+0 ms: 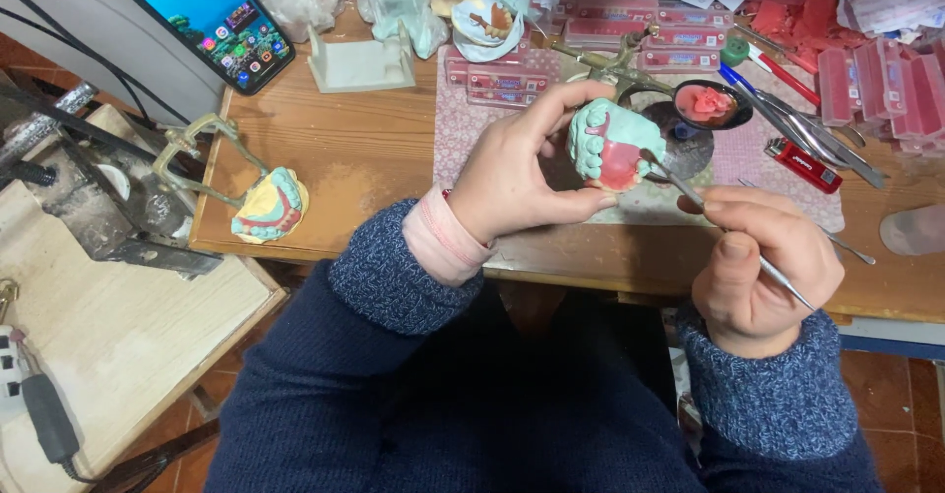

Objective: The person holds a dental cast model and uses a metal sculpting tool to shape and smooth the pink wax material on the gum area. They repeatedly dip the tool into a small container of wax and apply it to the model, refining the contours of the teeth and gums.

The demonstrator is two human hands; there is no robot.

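Here's the left hand (517, 183), fingers and thumb clamped around a pale green dental cast (612, 144), lifted just over the near edge of the wooden surface (369, 154). The cast is a chunky mint-green plaster block with a glossy pink wax plate across its face and a curved ridge along one side. The right hand (758, 267) pinches a thin metal wax tool (724, 227) between thumb and fingers, and its tip touches the pink wax at the cast's lower right.

How the tool's tip is shaped, I cannot tell; it is too fine. The cast's back is hidden inside the left palm, and both forearms vanish into blue knit sleeves.

Toward the left edge lies a second cast (269, 208), yellow and green with pink, mounted in a brass-coloured frame (197, 154). A smartphone (202, 16) leans at the far left corner, its top cut off by the picture. Along the far edge, flat pink boxes (630, 30) with bright label strips are stacked in rows, and more pink cases (891, 85) stand on end at the far right corner. A small dark dish of pink wax (714, 104) sits just beyond the cast, with a red lighter (802, 163) and metal instruments (817, 134) to its right on a patterned mat (748, 163).
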